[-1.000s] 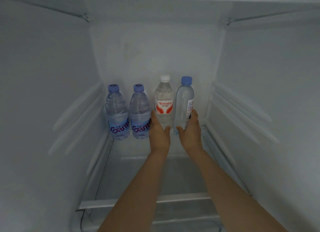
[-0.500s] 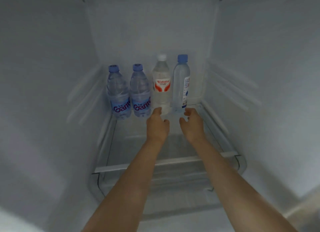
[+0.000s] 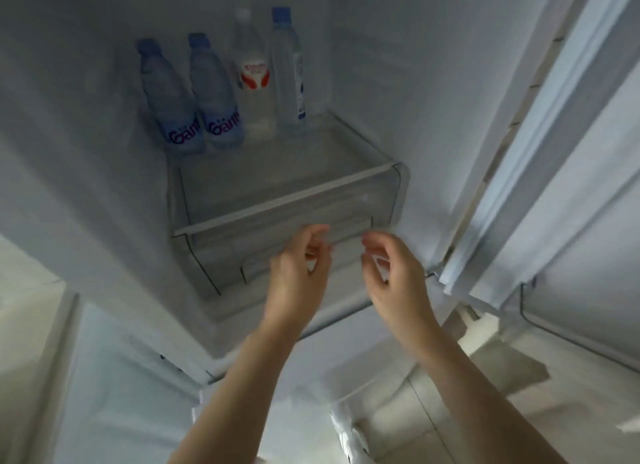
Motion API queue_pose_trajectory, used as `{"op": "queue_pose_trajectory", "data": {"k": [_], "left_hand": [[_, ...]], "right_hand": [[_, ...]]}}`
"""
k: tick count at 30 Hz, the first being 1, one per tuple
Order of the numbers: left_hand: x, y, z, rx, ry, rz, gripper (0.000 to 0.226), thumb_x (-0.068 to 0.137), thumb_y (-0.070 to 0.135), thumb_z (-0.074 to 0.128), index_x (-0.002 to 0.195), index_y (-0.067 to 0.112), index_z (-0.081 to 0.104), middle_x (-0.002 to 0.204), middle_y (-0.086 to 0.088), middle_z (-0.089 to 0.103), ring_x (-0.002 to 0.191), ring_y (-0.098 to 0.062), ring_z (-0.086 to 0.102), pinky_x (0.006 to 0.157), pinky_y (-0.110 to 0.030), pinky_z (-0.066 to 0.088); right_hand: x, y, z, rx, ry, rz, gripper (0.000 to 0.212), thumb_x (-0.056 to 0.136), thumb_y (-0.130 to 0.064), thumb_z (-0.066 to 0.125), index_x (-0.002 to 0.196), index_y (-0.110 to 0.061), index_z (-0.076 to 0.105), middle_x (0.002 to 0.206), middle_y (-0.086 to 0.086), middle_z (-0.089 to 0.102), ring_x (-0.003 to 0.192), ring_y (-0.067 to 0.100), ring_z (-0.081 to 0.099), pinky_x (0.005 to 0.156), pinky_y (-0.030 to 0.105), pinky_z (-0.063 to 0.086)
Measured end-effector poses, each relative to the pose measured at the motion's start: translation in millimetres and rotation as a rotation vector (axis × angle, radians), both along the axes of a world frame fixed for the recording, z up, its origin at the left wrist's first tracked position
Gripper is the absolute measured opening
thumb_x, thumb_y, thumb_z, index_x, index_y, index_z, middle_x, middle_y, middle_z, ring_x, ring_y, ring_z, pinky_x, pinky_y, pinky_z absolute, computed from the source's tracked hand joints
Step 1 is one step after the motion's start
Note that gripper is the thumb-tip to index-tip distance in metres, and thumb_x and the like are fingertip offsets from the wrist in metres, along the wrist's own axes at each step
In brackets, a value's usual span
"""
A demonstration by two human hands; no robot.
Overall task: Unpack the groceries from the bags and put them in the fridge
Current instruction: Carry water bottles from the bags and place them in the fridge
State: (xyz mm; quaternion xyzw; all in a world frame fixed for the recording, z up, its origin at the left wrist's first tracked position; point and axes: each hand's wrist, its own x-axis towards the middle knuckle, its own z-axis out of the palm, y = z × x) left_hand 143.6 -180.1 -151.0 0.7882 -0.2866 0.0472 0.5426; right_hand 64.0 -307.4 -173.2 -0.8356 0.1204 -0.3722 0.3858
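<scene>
Four water bottles (image 3: pixel 221 89) stand upright in a row at the back of the fridge shelf (image 3: pixel 277 173), I judge to leave the front free, while my left hand (image 3: pixel 298 273) and right hand (image 3: pixel 394 276) hover before it, fingers loosely curled, holding nothing.

Four clear plastic water bottles stand in a row at the back of the glass fridge shelf (image 3: pixel 277 173), upper middle of the frame: two blue-capped labelled bottles (image 3: pixel 166 93) (image 3: pixel 214 89) at left, a white-capped red-labelled bottle (image 3: pixel 254 79) next, a tall blue-capped bottle (image 3: pixel 287 69) rightmost; the transparent drawer (image 3: pixel 381 200) sits beneath the shelf; the white fridge door (image 3: pixel 571 152) fills the right
</scene>
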Motion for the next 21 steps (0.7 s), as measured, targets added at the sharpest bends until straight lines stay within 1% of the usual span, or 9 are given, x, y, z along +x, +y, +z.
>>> {"op": "queue_pose_trajectory", "data": {"k": [4,6,8,9,11,13,17,21], "left_hand": [[-67.4,18.2,-37.5,0.155,0.064,-0.17,0.031,0.087,0.002,0.056,0.11,0.022,0.062,0.082,0.011,0.068,0.08,-0.002,0.063,0.076,-0.019,0.052],[-97.3,23.7,-54.5,0.2,0.132,-0.221,0.03,0.088,0.004,0.056,0.109,0.024,0.062,0.082,0.013,0.068,0.081,-0.001,0.062,0.077,-0.02,0.052],[-123.1,26.8,-70.6,0.244,0.18,-0.264,0.028,0.089,0.007,0.057,0.109,0.026,0.062,0.082,0.013,0.068,0.082,0.0,0.062,0.078,-0.02,0.052],[-136.0,28.4,-78.1,0.267,0.191,-0.293,0.028,0.089,0.008,0.057,0.11,0.026,0.063,0.083,0.013,0.068,0.082,0.001,0.063,0.079,-0.019,0.052],[-160.4,31.2,-91.7,0.326,0.194,-0.362,0.027,0.09,0.01,0.058,0.111,0.025,0.063,0.085,0.012,0.068,0.083,0.001,0.063,0.08,-0.017,0.052],[-182.8,32.3,-106.3,0.391,0.201,-0.433,0.026,0.09,0.012,0.057,0.112,0.025,0.063,0.086,0.012,0.068,0.083,0.001,0.063,0.081,-0.018,0.052],[-229.1,29.6,-136.4,0.54,0.166,-0.562,0.023,0.093,0.019,0.054,0.112,0.028,0.062,0.089,0.013,0.064,0.087,-0.001,0.058,0.082,-0.016,0.047],[-279.2,10.1,-155.4,0.608,0.137,-0.685,0.021,0.093,0.02,0.054,0.112,0.028,0.061,0.09,0.012,0.063,0.087,0.0,0.057,0.084,-0.017,0.047]], "right_hand": [[-90.8,25.2,-48.4,0.111,0.128,-0.077,0.026,0.09,-0.015,0.053,0.112,-0.003,0.061,0.105,0.006,0.066,0.097,0.015,0.065,0.086,0.032,0.055],[-130.2,34.8,-65.4,0.147,0.201,-0.122,0.023,0.09,-0.011,0.055,0.112,-0.005,0.061,0.103,0.003,0.066,0.097,0.013,0.065,0.085,0.029,0.054],[-163.7,41.6,-77.1,0.163,0.252,-0.167,0.023,0.09,-0.01,0.055,0.111,-0.007,0.061,0.102,0.001,0.067,0.096,0.011,0.065,0.085,0.024,0.053],[-179.9,45.2,-81.9,0.18,0.28,-0.186,0.022,0.09,-0.01,0.055,0.112,-0.008,0.06,0.102,-0.001,0.067,0.096,0.009,0.065,0.086,0.025,0.053],[-210.9,52.9,-89.9,0.207,0.347,-0.212,0.023,0.092,-0.011,0.056,0.115,-0.012,0.059,0.104,-0.005,0.067,0.096,0.004,0.064,0.089,0.027,0.053],[-241.6,58.8,-97.8,0.213,0.402,-0.237,0.026,0.092,-0.012,0.057,0.118,-0.015,0.056,0.104,-0.007,0.066,0.097,0.004,0.064,0.09,0.031,0.052],[-308.2,62.9,-114.6,0.177,0.484,-0.318,0.031,0.091,-0.016,0.056,0.122,-0.015,0.054,0.104,-0.007,0.063,0.095,0.006,0.063,0.086,0.036,0.054],[-384.9,57.5,-124.6,0.29,0.522,-0.479,0.031,0.091,-0.012,0.059,0.121,-0.014,0.055,0.102,-0.006,0.064,0.094,0.009,0.063,0.087,0.035,0.053]]}}
